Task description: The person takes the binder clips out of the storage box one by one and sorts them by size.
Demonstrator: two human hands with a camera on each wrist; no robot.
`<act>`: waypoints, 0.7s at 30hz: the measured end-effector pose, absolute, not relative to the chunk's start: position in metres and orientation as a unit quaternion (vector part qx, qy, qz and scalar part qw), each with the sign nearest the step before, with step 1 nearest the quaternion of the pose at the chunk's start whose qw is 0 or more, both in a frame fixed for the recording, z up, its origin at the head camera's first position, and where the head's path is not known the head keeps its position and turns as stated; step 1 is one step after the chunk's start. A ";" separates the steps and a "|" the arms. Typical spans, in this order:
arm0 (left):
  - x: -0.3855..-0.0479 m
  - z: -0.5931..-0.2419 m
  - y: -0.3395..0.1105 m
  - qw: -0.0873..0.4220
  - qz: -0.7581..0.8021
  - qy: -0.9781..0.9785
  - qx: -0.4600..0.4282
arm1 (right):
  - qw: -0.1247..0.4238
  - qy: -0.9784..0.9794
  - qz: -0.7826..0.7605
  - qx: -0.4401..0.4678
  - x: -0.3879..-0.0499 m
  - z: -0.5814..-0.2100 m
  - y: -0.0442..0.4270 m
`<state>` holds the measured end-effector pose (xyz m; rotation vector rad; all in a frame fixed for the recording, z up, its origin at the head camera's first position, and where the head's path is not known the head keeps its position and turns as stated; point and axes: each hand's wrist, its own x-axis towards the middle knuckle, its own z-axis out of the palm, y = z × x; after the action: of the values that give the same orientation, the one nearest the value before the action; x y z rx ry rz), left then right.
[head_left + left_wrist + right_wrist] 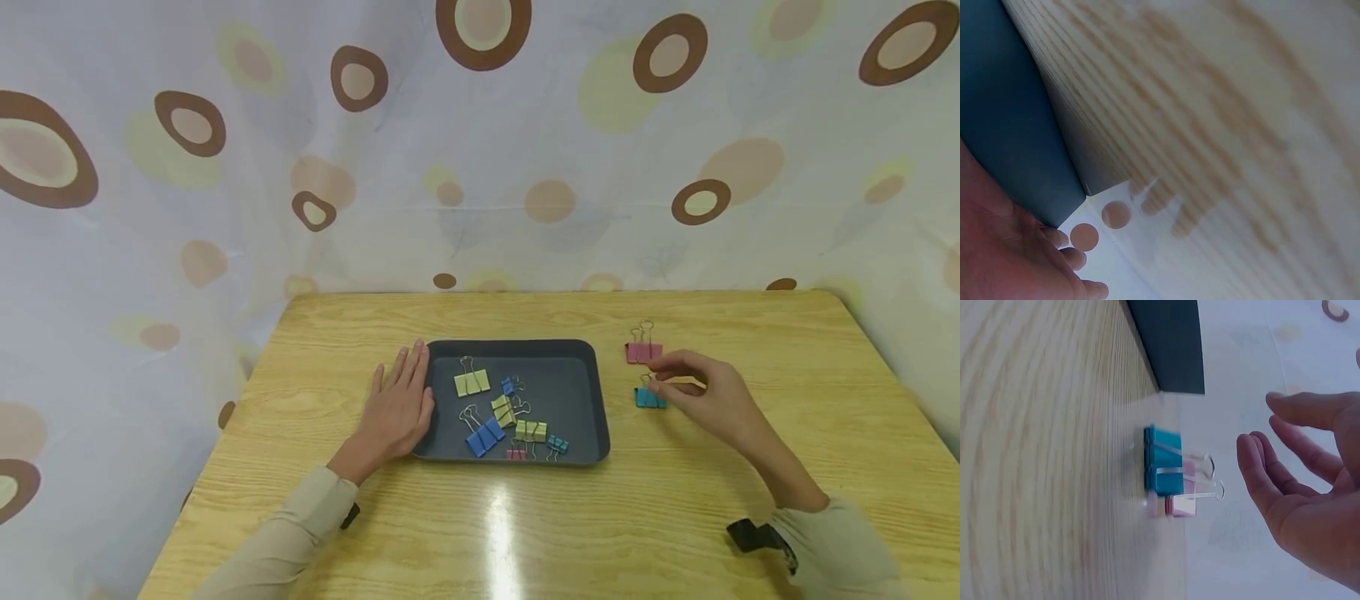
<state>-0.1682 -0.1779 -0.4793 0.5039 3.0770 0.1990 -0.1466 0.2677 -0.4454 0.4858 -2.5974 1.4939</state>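
Observation:
My left hand (395, 412) lies with straight fingers against the left side of a dark tray (592, 400). Above the table to the right of the tray is my right hand (708, 396), its thumb and fingers apart and nothing between them in the right wrist view. Just below its fingertips stands a teal binder clip (1167, 459) with its wire handles up. Behind that one is a pink binder clip (637, 353), handles also raised. Inside the tray lie several binder clips, among them a yellow clip (472, 383) and a large blue clip (485, 437).
The wooden table (420, 533) runs back to a patterned cloth (510, 150) that hangs behind it. A small teal clip (557, 444) and a small pink clip (516, 455) lie near the tray's front wall.

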 end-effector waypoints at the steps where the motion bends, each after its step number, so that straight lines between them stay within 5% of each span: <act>1: -0.168 -0.479 -0.178 0.009 0.063 0.985 0.162 | 0.051 -0.847 0.499 0.175 -0.145 -0.445 0.264; 21: -0.168 -0.479 -0.178 0.014 0.070 0.984 0.163 | 0.094 -0.825 0.441 0.340 -0.135 -0.459 0.197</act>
<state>-0.1684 -0.1781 -0.4790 0.5065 3.0653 0.2194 -0.1347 0.1969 -0.4587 1.0099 -2.4480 1.3074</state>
